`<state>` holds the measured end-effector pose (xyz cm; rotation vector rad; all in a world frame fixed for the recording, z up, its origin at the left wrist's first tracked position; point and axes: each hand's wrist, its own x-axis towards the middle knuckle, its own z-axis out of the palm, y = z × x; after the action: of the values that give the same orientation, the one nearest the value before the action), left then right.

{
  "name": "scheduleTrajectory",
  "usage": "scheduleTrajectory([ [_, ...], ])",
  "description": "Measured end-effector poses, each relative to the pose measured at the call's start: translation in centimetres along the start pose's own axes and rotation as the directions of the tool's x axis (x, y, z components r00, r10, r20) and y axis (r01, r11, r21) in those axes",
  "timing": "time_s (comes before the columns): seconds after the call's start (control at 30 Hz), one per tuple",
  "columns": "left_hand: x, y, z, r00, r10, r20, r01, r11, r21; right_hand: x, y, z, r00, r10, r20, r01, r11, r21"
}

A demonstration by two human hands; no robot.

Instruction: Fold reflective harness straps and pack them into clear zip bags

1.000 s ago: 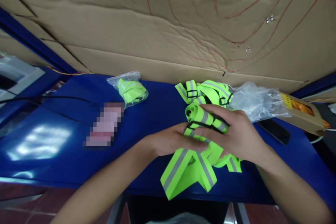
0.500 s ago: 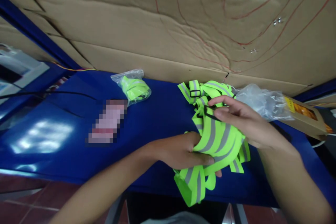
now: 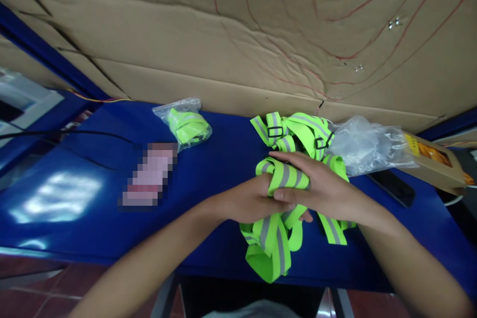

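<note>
A neon yellow-green reflective strap (image 3: 281, 246) with grey stripes is gathered in my hands over the front of the table. My left hand (image 3: 251, 203) is closed round the bundle, and its loops hang below the fingers. From the right, my right hand (image 3: 316, 186) presses the folded strap down over the left hand, its thumb lying across the layers. More reflective straps (image 3: 301, 126) with black buckles lie in a pile just beyond my hands, and some strap ends trail out under my right forearm.
A clear bag with a folded green strap (image 3: 190, 126) lies at the back left, near a blurred-out pink rectangle (image 3: 151, 174). Crumpled clear plastic bags (image 3: 368, 144), a dark phone (image 3: 395, 187) and a cardboard box (image 3: 439, 164) are to the right. A cardboard wall (image 3: 186, 54) closes off the back of the blue table (image 3: 208, 169).
My right hand has moved left and down, folding the strap's upper, buckled part over onto my left hand. The phone on the right has come into view.
</note>
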<state>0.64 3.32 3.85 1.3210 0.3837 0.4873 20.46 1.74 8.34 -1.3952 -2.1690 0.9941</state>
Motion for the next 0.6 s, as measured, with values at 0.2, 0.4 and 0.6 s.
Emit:
scheduleTrajectory([
  [0.2, 0.5, -0.7, 0.3, 0.962, -0.157, 0.222, 0.225, 0.918, -0.327, -0.1, -0.4, -0.5, 0.983, -0.093, -0.158, 0.076, 0.991, -0.107],
  [0.4, 0.5, -1.5, 0.0, 0.933, -0.217, 0.288, 0.291, 0.924, -0.248, -0.7, -0.6, -2.9, 0.974, -0.108, -0.201, 0.089, 0.991, -0.100],
  [0.6, 0.1, -0.7, -0.8, 0.942, -0.260, 0.214, 0.256, 0.966, 0.044, -1.0, -0.3, -4.0, 0.991, 0.125, 0.045, -0.133, 0.963, 0.234],
])
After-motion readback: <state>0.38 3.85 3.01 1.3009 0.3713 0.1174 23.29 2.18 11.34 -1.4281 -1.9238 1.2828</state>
